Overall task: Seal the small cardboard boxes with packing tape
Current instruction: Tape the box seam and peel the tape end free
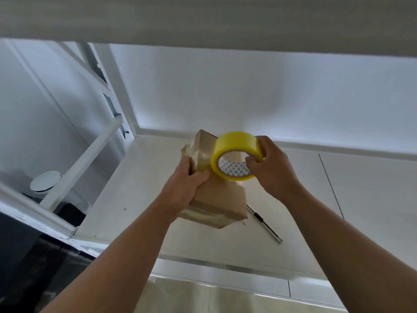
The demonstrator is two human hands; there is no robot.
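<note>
A small brown cardboard box (222, 201) is held tilted above the white counter (140, 199), with shiny clear tape across its near end and its upper left side. My left hand (188, 185) grips the box's left side, thumb on its top face. My right hand (273, 167) holds a yellow roll of packing tape (234, 155) by its rim, fingers inside the core, pressed against the box's upper part.
A slim utility knife (265, 224) lies on the counter just right of the box. White shelf rails (90, 152) run at the left, with a round white lid (46, 180) and dark items below. A white wall (248, 91) stands behind the counter.
</note>
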